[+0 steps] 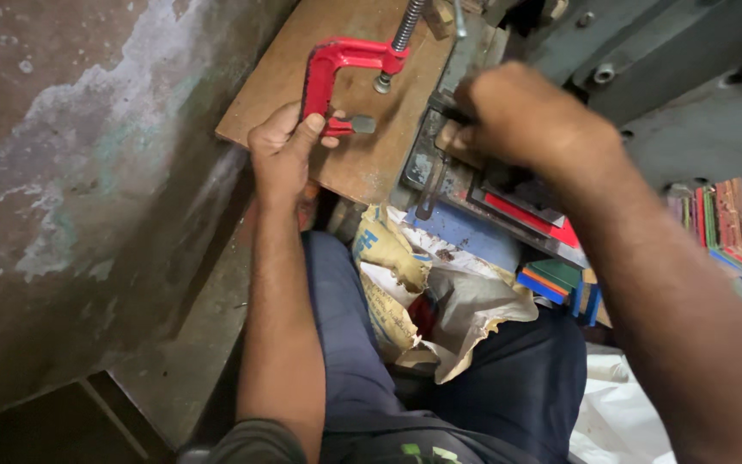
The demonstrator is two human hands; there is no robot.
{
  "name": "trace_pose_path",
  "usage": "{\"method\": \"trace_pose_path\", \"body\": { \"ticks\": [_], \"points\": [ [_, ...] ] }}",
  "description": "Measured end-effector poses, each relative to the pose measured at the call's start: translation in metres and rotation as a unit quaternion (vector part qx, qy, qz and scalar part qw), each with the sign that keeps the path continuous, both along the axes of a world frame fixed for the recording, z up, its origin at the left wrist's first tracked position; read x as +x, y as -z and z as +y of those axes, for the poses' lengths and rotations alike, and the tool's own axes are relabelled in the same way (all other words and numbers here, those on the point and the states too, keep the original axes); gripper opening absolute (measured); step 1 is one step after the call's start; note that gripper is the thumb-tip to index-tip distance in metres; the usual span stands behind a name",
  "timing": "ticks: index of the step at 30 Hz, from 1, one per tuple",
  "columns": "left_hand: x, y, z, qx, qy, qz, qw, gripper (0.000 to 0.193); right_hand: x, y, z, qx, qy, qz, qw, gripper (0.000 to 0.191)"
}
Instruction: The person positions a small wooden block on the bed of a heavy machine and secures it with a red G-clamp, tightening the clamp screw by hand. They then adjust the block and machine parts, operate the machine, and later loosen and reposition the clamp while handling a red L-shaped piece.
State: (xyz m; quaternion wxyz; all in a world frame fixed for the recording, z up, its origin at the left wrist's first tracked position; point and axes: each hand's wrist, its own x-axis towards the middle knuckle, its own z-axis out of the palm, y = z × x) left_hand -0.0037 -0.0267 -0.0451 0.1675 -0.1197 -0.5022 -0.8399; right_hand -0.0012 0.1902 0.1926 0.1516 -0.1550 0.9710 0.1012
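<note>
Screw of red metal C-clamp [330, 77] cut off at top edge, left hand [283, 153] wrapped round its frame on brown wooden board [362, 155], right hand [521, 116] beside the clamp, blurred, fingers closed on something unclear.

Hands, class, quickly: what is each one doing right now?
Left hand: closed, gripping the red clamp.
Right hand: closed over the metal part; grasp unclear.
</note>
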Motion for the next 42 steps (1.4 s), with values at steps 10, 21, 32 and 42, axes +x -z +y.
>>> {"method": "trace_pose_path", "body": {
  "ticks": [10, 21, 32, 42],
  "points": [
    [-0.004, 0.014, -0.003, 0.024, 0.009, -0.001, 1.000, 0.022, -0.022, 0.055, 0.019, -0.017, -0.029, -0.010, 0.999, 0.030],
    [-0.005, 0.018, 0.003, 0.012, 0.012, 0.007, 1.000, 0.023, -0.012, 0.052, 0.018, -0.053, -0.075, 0.016, 0.996, 0.020],
    [-0.006, 0.016, 0.001, 0.012, 0.016, 0.002, 1.000, 0.023, -0.016, 0.051, 0.016, -0.022, -0.069, -0.003, 0.997, 0.022],
    [-0.006, 0.017, 0.005, 0.022, 0.027, 0.006, 0.999, 0.024, -0.017, 0.051, 0.016, -0.030, -0.026, -0.020, 0.999, 0.028]
  ]
}}
